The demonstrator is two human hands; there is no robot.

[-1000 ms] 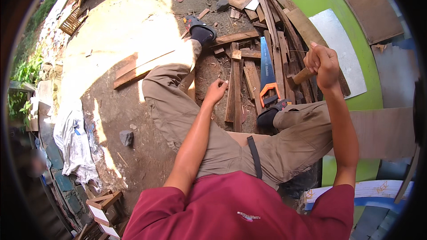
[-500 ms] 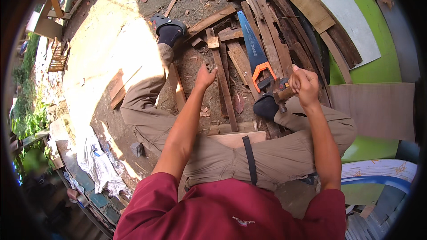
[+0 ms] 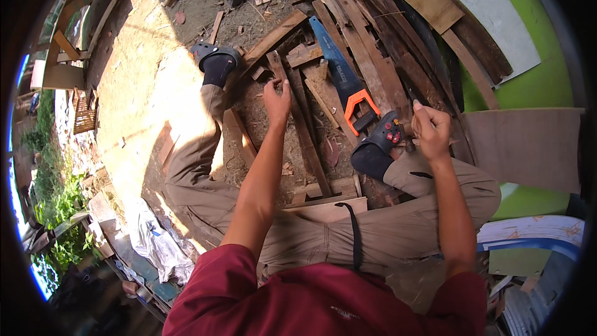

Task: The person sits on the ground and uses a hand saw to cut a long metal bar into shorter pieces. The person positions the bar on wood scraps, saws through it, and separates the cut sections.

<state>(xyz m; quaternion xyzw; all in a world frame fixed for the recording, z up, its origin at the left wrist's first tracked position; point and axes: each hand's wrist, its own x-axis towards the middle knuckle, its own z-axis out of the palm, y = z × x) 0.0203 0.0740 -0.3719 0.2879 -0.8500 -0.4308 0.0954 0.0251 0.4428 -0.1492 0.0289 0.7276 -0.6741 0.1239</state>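
**Slat under the left hand, hammer low in the right**

I see the left hand (image 3: 277,96) reaching forward onto a long narrow slat (image 3: 298,118) that lies on the dirt between the person's legs, running from near the left foot's side back toward the seat. The fingers curl over the slat's far part, lightly pinching its edge as far as I can tell. The right hand (image 3: 432,129) is closed in a fist round a hammer handle (image 3: 410,144), low beside the right shoe (image 3: 379,143); the head is mostly hidden by the hand and shoe.

My judgement of progress: early. The slat lies loose among the scrap, I can make out no nail in it (too small to tell), and nothing looks joined yet. A light wooden piece (image 3: 323,202) sits at the near end of the ground, just in front of the lap, and may be the work being built. Picking, placing and fixing the slat all seem left to do.

A handsaw (image 3: 345,84) with blue blade and orange grip lies untouched on the plank pile (image 3: 373,37) at the far right of the ground.

Labels and signs: a white rectangular sheet (image 3: 485,12) lies on a green curved panel (image 3: 541,81) at the far right; a white-and-blue curved board (image 3: 535,233) sits near right. No packages show.
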